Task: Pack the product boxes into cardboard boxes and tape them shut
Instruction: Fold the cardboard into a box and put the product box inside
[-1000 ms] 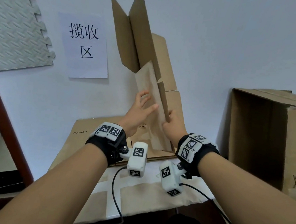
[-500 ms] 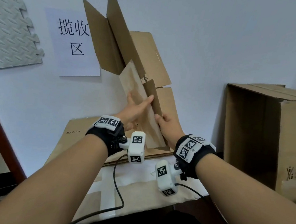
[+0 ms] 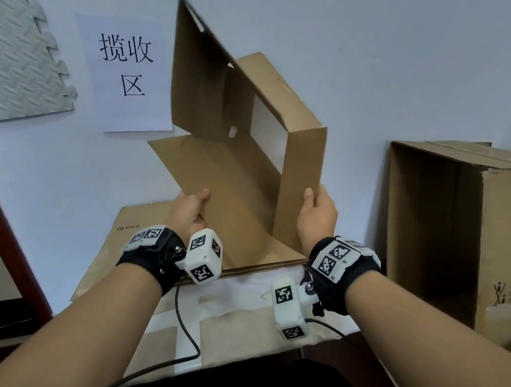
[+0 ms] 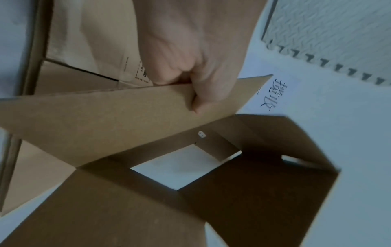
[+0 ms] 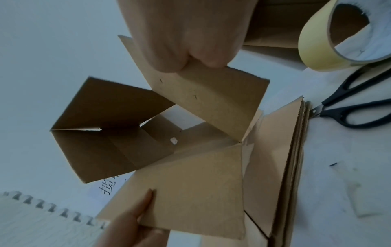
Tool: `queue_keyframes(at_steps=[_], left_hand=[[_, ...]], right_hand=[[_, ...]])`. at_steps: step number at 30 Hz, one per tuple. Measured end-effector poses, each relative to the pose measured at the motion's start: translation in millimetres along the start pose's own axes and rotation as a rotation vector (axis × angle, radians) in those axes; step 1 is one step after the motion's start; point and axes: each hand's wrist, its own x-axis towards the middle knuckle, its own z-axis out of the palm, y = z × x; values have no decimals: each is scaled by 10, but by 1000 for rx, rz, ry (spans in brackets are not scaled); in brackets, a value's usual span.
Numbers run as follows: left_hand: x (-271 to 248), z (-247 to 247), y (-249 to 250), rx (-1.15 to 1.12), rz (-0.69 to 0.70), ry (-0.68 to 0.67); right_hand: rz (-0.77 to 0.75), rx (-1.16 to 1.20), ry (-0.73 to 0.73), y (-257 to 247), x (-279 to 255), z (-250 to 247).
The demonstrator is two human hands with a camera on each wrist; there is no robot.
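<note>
Left hand (image 3: 190, 210): grips the cardboard box's (image 3: 240, 147) near flap, thumb on top;
Right hand (image 3: 317, 215): pinches the side flap;
Table (image 5: 338, 167): tape roll (image 5: 342, 35), scissors (image 5: 349, 107);
Wall (image 3: 387, 65): paper sign (image 3: 125, 72)

Bare forearms, no sleeves. Each wrist carries a black strap: left strap (image 3: 149, 259), right strap (image 3: 344, 276). White plates printed with black-and-white square markers sit on top of each strap. A white block-shaped camera housing, also marker-printed, hangs below each wrist: left housing (image 3: 204, 255), right housing (image 3: 289, 310). Small metal screws fix the housings to the straps. A black cable (image 3: 185, 327) runs from each housing toward the near edge.
</note>
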Motion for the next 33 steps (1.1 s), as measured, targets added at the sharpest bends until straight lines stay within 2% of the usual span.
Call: queue_keyframes(at_steps=[5,12,15,21,25,29,33], left_hand=[[-92,-27,136,-110,95,7],[-222,-38,424,-186,225,68],[-249,-116,576,-203,247,127],[-319,-189,717,-132,284,180],[-308,-187,736,-158,245,192],[-291,-164,750,-102,239,177],[-267,-108,787,-172,189,124]], right_hand=[[78,80,121,-172,46,-26],[153,144,162,-513,263,-246],[159,182,120,-576,360,-208],[221,287,-52,-650,404,-36],[154,258,-3,-790,402,7],[7,203,32,-938,403,26],[-117,121,29,-1038,445,110]])
